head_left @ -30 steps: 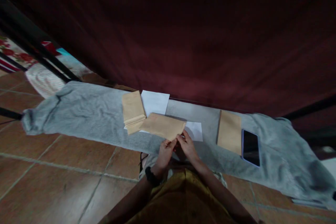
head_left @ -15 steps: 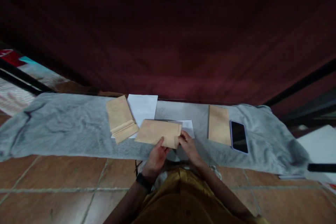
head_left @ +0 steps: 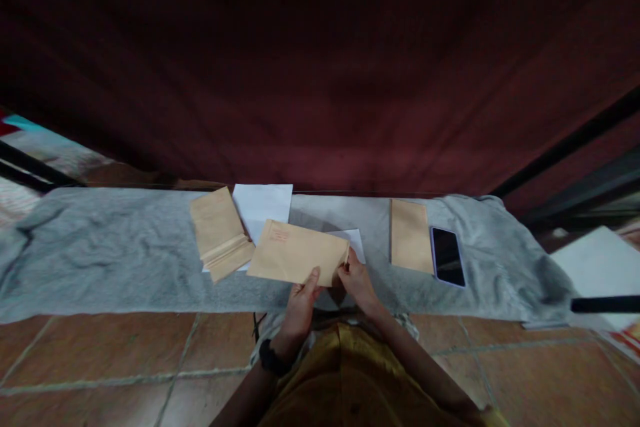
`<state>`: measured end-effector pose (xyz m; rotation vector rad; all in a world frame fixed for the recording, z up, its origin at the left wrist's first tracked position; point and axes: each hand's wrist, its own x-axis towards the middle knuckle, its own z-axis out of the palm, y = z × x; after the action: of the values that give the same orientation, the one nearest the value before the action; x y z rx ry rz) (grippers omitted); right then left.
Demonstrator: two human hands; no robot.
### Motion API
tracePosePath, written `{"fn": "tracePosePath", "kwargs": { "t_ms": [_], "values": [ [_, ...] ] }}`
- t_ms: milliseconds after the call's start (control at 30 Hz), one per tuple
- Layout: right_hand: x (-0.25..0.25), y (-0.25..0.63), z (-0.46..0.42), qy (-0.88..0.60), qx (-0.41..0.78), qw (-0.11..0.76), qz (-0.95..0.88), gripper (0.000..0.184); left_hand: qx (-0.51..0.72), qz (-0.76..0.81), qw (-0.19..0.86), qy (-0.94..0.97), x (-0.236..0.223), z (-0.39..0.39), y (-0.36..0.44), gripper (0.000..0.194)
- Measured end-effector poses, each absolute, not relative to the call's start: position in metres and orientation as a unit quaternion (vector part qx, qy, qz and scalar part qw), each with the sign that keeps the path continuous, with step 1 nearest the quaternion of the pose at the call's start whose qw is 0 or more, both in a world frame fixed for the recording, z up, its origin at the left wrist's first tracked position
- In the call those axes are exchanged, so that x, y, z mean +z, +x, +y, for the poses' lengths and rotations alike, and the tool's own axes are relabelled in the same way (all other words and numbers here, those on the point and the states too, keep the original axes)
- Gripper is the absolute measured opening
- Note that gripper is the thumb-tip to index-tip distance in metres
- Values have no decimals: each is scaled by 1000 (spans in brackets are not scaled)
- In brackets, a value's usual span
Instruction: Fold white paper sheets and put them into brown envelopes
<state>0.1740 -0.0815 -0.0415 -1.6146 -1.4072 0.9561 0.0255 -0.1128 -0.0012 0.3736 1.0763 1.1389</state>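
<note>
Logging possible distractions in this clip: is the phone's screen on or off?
Off, as far as it shows: the phone lies face up on the grey cloth, its screen black with nothing lit.

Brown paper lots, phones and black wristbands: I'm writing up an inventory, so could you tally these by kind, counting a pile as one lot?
Brown paper lots: 3 (left pile, held envelope, lot beside the phone)
Phones: 1 (dark-screened phone)
Black wristbands: 1 (wristband)
Total: 5
</note>
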Motion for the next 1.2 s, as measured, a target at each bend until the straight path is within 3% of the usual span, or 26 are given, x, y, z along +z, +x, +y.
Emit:
{"fn": "tracePosePath", "kwargs": {
  "t_ms": [100,200,300,567,700,767,833,900,967,1067,1200],
  "values": [
    [-32,176,-82,-616,435,420,-505,39,538,466,693,113,7,-108,23,26],
    [-19,181,-84,-540,584,448,-407,27,523,461,716,37,10,-103,16,18],
    [-8,187,-87,-485,671,451,-333,33,487,463,740,-24,11,-101,11,11],
    [-10,189,-86,-483,653,440,-385,37,423,492,758,62,2,-109,16,13],
    [-14,201,-79,-545,536,459,-453,31,268,491,775,294,-3,-124,11,34],
    [-14,206,-78,-577,481,447,-486,30,269,505,674,468,0,-127,11,34],
    [-13,209,-79,-577,476,442,-495,31,310,516,484,635,6,-122,13,31],
    [-10,209,-82,-555,501,447,-491,36,302,497,297,757,11,-110,14,67],
    [-7,209,-85,-531,529,444,-491,39,236,465,180,834,13,-96,14,97],
    [-4,213,-89,-507,543,431,-512,34,163,435,100,880,12,-82,12,113],
    [-7,222,-92,-532,529,425,-506,30,147,415,77,895,11,-77,11,112]
  ]
}}
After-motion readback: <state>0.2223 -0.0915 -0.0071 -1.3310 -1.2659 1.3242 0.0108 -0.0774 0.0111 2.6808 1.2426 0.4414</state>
